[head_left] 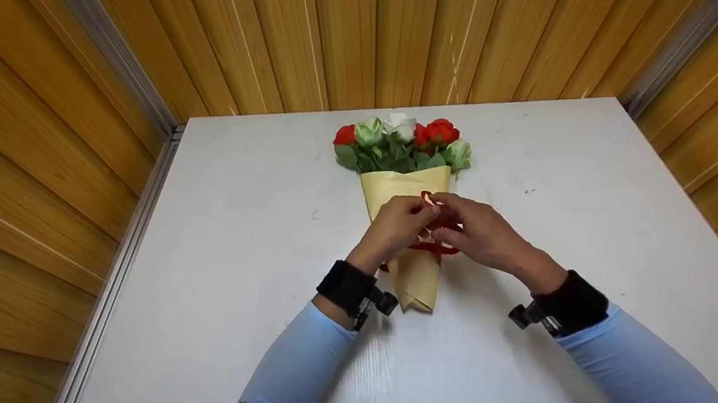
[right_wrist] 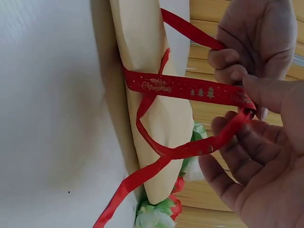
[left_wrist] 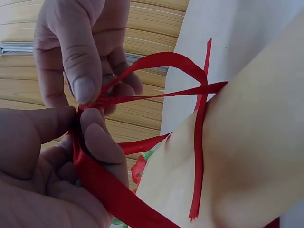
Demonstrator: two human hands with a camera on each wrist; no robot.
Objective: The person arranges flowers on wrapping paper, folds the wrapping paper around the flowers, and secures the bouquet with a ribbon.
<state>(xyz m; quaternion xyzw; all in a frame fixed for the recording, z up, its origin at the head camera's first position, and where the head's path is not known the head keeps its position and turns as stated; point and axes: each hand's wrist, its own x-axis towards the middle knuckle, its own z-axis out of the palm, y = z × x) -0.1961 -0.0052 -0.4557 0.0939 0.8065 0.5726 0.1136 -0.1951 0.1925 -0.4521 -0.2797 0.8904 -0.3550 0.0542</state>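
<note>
A bouquet of red, white and pale green flowers (head_left: 399, 128) lies on the table, wrapped in cream paper (head_left: 416, 279). Round the wrap runs a red ribbon (right_wrist: 180, 88) printed with "Merry Christmas" and small trees. Above the paper, my left hand (head_left: 401, 220) pinches the ribbon between thumb and fingers. My right hand (head_left: 484, 227) pinches it too, fingertips right at those of the left. Between the hands and the wrap the ribbon (left_wrist: 164, 59) forms a loop, and a loose end hangs down over the paper in the left wrist view.
The white table (head_left: 241, 235) extends on both sides of the bouquet. Wood-patterned panels (head_left: 348, 44) stand behind it and at the left and right. A metal rail (head_left: 122, 249) runs along the table's left edge.
</note>
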